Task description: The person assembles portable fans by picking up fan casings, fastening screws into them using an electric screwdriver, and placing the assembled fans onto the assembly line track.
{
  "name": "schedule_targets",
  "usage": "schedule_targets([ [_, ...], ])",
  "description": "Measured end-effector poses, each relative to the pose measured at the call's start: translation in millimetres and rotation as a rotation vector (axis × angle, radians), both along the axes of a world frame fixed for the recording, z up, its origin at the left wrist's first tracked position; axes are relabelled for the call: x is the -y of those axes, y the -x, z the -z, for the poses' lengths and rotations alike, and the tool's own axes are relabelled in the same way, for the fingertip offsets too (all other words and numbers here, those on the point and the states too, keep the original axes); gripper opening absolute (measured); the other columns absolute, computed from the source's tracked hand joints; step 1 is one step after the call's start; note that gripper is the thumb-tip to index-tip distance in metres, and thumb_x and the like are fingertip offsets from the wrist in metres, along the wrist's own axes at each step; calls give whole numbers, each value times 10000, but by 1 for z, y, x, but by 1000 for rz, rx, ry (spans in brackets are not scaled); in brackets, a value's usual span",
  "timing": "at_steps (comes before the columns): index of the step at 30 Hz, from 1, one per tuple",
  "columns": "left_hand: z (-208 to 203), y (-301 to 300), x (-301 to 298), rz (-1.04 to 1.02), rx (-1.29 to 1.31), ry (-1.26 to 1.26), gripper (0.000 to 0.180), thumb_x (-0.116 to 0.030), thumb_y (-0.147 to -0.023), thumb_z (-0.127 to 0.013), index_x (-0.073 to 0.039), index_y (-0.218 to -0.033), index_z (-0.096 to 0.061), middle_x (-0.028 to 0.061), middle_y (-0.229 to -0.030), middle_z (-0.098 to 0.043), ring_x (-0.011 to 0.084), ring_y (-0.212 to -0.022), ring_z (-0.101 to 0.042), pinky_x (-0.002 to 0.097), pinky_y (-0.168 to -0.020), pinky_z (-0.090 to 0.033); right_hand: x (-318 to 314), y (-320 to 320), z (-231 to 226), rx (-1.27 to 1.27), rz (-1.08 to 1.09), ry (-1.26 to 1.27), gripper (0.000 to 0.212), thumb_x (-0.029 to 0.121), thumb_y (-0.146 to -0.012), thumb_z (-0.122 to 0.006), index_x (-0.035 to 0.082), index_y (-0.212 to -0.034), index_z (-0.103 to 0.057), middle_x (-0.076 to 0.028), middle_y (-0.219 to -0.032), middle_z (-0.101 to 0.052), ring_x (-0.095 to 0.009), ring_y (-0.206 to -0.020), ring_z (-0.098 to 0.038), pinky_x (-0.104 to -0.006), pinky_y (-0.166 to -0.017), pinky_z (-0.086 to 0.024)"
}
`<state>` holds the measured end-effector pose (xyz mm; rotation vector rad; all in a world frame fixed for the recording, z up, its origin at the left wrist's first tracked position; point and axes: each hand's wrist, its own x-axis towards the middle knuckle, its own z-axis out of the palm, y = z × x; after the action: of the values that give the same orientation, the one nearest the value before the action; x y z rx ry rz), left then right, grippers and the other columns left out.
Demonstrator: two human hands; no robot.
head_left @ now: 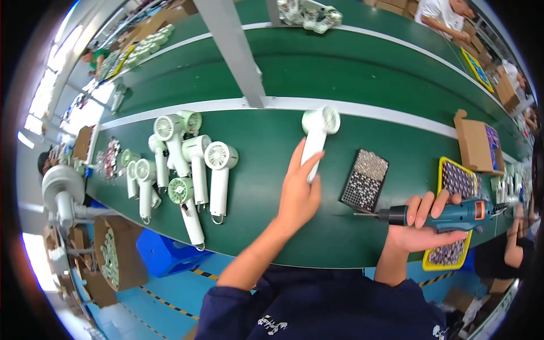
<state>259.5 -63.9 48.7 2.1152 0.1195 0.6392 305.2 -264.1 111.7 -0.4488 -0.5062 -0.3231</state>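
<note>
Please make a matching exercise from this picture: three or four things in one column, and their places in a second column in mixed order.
Things:
1. left hand
2. right hand
3. screw tray
4. group of handheld fans

Places:
A. between the two hands on the green belt
B. far left on the belt
C. holds the electric screwdriver
D. touches the single white fan

Pairs: 1-D, 2-C, 3-A, 4-B

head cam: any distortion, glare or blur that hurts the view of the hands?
Head view: strong fisheye, the white belt edge bows and corners go black; windows at left blow out; left hand on the handheld fan and right hand holding the electric screwdriver read sharp, evenly lit.
</note>
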Motion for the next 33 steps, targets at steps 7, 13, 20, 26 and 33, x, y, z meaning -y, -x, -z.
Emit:
schedule_targets([
  [7, 51, -234, -91, -354, -51, -798, 256, -2, -734, -602, 9, -970, -700, 175, -1461, -392, 356, -1052, -523, 421, -836, -497, 13, 2, 27, -167, -24, 71, 612, 595, -950, -445, 36, -1192, -395, -51, -799, -440, -95, -499, -408, -210, -394, -364],
  [13, 43, -245, -79, -200, -243, -1052, 211, -91, -791, -610, -14, -965, -704, 165, -1482, -367, 399, -1201, -449, 465, -925, -457, 20, -2, 33, -242, 70, 146, 587, 585, -950, -454, 48, -1186, -433, -29, -796, -419, -86, -528, -394, -201, -431, -359],
  [20, -62, 2, -46, -334, -64, -526, 655, -169, -750, -742, -24, -1322, -458, 202, -1199, -537, 393, -1095, -498, 470, -929, -412, 15, -6, 25, -273, 87, 234, 565, 577, -965, -433, 54, -1180, -427, -34, -808, -439, -95, -537, -410, -210, -446, -361],
  [26, -21, 70, -99, -548, -505, -524, 836, -151, -789, -740, -33, -1473, -274, 252, -1099, -519, 413, -977, -537, 456, -846, -448, 4, 6, 27, -274, -121, 144, 571, 577, -956, -458, 59, -1191, -410, -43, -812, -461, -111, -540, -427, -223, -439, -366],
  [33, -5, 79, -121, -315, -192, -281, 699, 38, -850, -564, -20, -1486, -278, 220, -1220, -559, 347, -1042, -587, 392, -895, -472, -1, 1, 34, -292, -125, 154, 567, 597, -961, -418, 79, -1192, -434, -34, -801, -467, -107, -528, -423, -233, -425, -359],
])
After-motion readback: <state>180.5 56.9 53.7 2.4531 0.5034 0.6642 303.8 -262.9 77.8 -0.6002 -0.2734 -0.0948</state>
